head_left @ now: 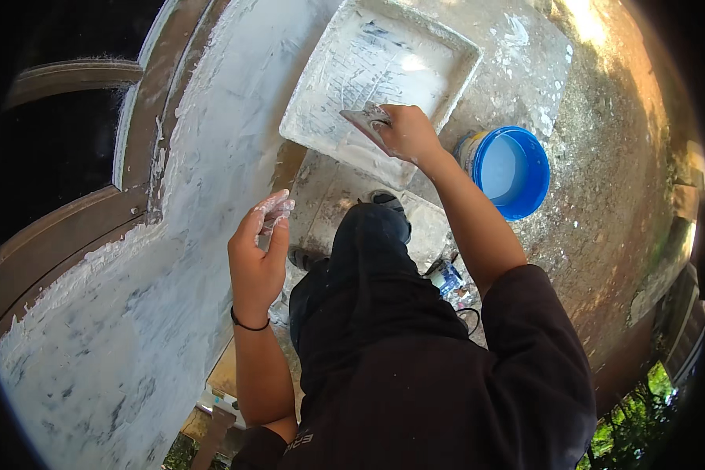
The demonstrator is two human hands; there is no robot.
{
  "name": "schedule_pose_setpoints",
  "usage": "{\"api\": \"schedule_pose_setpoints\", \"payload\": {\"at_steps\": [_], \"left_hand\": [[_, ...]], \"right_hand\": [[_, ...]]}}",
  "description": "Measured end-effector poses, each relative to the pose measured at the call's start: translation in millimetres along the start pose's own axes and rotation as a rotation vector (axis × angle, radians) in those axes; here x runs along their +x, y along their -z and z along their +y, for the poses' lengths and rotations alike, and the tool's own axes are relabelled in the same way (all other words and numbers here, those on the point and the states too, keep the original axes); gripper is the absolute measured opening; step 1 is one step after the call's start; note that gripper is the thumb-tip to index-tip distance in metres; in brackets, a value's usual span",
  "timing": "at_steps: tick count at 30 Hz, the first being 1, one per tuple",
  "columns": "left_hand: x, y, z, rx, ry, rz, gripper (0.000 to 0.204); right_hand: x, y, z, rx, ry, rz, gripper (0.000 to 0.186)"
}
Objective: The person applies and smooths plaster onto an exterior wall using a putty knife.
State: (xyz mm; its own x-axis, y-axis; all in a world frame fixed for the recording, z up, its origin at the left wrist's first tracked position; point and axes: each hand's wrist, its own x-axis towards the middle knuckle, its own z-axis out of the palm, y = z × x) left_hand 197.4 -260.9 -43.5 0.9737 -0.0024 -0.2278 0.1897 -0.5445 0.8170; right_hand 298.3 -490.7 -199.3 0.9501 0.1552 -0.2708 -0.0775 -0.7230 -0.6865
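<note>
My right hand point(412, 138) grips a flat-bladed plastering trowel point(360, 121), held over the near side of a large square tray point(304, 88). White, wet-looking plaster point(403, 66) coats the tray's floor and walls, with dark streaks scraped through it. Whether the blade touches the plaster I cannot tell. My left hand point(258, 254) is raised beside the wall, empty, its fingers loosely bent and the thumb apart. White paste smears those fingertips. Close on the left runs the wall point(188, 266), covered in patchy white plaster.
Right of the tray stands a blue bucket point(542, 174) with pale liquid inside. A brown window frame point(74, 211) with dark panes borders the plastered wall. Below the bucket, a small blue-and-white container point(446, 278) sits near my feet. White splatters mark the concrete floor point(580, 204).
</note>
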Motion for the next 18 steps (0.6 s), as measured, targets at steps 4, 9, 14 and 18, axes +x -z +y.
{"api": "schedule_pose_setpoints", "payload": {"at_steps": [4,9,14,18], "left_hand": [[11,-14,0,0.046,0.045,-0.137,0.028],[16,-12,-9,-0.023,0.143,-0.052,0.026],[11,-13,-15,-0.039,0.173,-0.033,0.025],[8,-11,-15,-0.035,0.188,-0.098,0.028]], "right_hand": [[15,-20,-6,-0.158,0.031,-0.112,0.020],[0,-62,-6,-0.391,0.208,0.026,0.020],[-42,-102,0,-0.520,0.311,0.106,0.014],[-54,-99,-7,-0.456,0.296,0.004,0.016]]}}
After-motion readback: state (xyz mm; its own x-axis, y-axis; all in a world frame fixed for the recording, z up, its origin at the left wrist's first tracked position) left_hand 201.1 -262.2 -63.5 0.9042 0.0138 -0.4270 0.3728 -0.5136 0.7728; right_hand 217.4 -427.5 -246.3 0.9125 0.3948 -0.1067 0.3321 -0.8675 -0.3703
